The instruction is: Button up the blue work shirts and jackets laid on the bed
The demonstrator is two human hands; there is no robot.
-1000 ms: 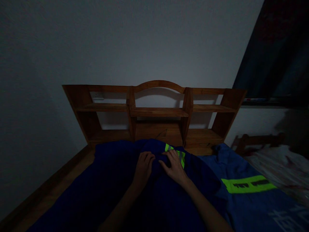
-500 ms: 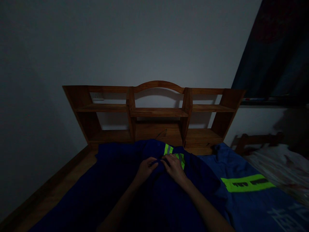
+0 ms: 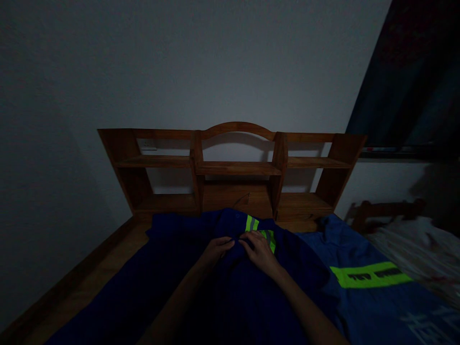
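Note:
A dark blue work jacket (image 3: 172,273) with yellow-green and grey reflective strips lies spread before me. Both hands meet at its upper middle, fingertips close together. My left hand (image 3: 214,250) is closed, thumb and fingers pinching a bit of the jacket's cloth. Just beside it, my right hand (image 3: 259,249) is also closed on the cloth, next to a reflective strip (image 3: 252,223). Whatever small part of the jacket lies between the fingertips is too dark to make out.
A wooden headboard shelf (image 3: 237,167) stands against the wall beyond the jacket. On the right lies a lighter blue garment (image 3: 362,306) with a bright yellow-green band (image 3: 373,275). Pale crumpled bedding (image 3: 424,244) and a dark curtain (image 3: 406,81) are farther right.
My left hand has turned slightly, its fingers now straighter and closer together. The right hand stays nearly in place on the cloth. The view has shifted a little.

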